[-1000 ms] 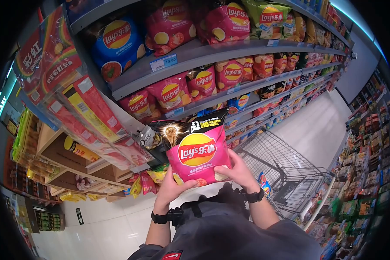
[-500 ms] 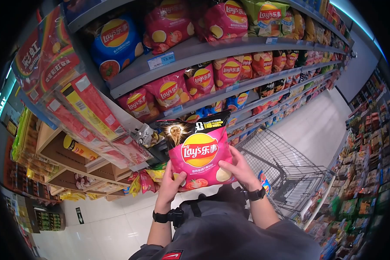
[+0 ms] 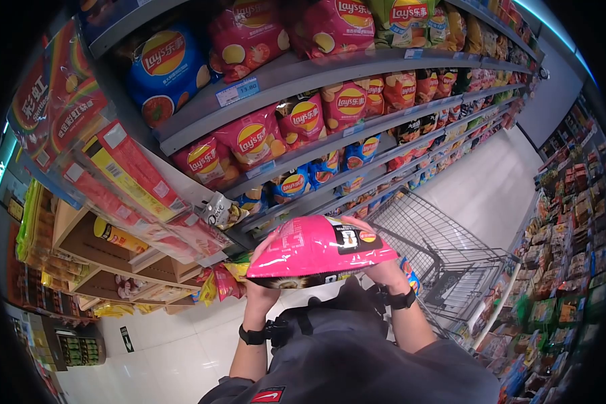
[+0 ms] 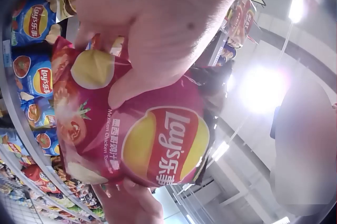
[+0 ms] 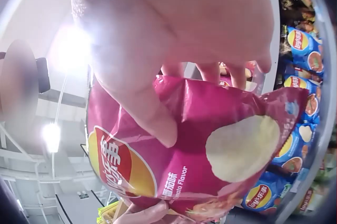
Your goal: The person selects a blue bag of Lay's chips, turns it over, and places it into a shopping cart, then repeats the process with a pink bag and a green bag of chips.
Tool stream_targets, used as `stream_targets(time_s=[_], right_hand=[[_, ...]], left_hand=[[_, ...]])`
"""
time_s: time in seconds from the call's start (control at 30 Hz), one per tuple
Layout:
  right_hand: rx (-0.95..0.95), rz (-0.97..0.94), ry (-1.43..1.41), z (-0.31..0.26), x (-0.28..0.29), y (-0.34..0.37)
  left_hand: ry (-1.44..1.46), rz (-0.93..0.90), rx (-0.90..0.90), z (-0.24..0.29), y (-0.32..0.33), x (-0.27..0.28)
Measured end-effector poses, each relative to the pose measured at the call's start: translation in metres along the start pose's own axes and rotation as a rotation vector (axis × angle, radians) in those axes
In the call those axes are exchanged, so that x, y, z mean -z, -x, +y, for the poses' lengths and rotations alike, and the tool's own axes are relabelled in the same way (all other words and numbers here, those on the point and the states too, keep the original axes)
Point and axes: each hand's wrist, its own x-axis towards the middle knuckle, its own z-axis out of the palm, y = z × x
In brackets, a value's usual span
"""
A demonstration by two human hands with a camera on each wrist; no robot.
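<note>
Left of the shopping cart: pink chip bag, pinched by left hand and right hand, thumbs on printed face. At cart's near end: blue bag. Beyond cart: pale floor.

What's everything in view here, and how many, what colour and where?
Held chip bag: one, pink and black, between both hands
Shelved chip bags: many, mostly pink, red or blue, ahead
Shelves: several, grey, ahead
Candy packs: several, mostly red, left
Canister: one, yellow, lower left
Shopping cart: one, grey, right
Arrow sign: one, dark, lower left
Floor: pale, below
Packaged goods: many, mixed colours, far right
Shirt: one, dark grey, bottom
Wristbands: two, black, on wrists
Left hand: one, bare, gripping bag
Right hand: one, bare, gripping bag
</note>
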Motion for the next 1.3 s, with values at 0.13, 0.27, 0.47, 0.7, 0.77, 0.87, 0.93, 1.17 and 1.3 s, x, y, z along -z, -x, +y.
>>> stream_targets(time_s=[0.13, 0.27, 0.47, 0.7, 0.77, 0.87, 0.93, 1.17, 1.3], right_hand=[[0.238, -0.045, -0.228, -0.001, 0.006, -0.009], [0.174, 0.005, -0.109, -0.014, -0.002, -0.011], [0.184, 0.003, -0.102, -0.011, -0.006, -0.017], [0.097, 0.018, -0.151, -0.004, -0.009, -0.021], [-0.055, 0.059, -0.154, -0.002, -0.010, -0.016], [-0.106, 0.099, -0.225, -0.006, -0.011, -0.015], [-0.160, 0.102, -0.292, -0.014, -0.012, -0.015], [-0.116, -0.026, 0.103, -0.002, -0.004, -0.015], [-0.239, 0.050, -0.286, 0.000, -0.005, -0.017]], left_hand=[[-0.009, 0.024, -0.134, 0.024, -0.014, -0.008], [0.204, 0.093, -0.091, 0.018, -0.013, -0.005], [0.086, 0.146, -0.201, 0.018, -0.011, -0.002], [-0.039, 0.161, -0.032, 0.018, 0.001, 0.005], [-0.059, 0.228, 0.067, 0.011, -0.004, 0.005], [0.225, 0.239, 0.034, 0.027, -0.012, -0.006], [0.226, 0.194, 0.082, 0.020, -0.014, -0.003], [0.239, 0.012, 0.241, 0.005, -0.013, 0.003], [0.174, 0.031, 0.264, 0.007, -0.019, 0.008]])
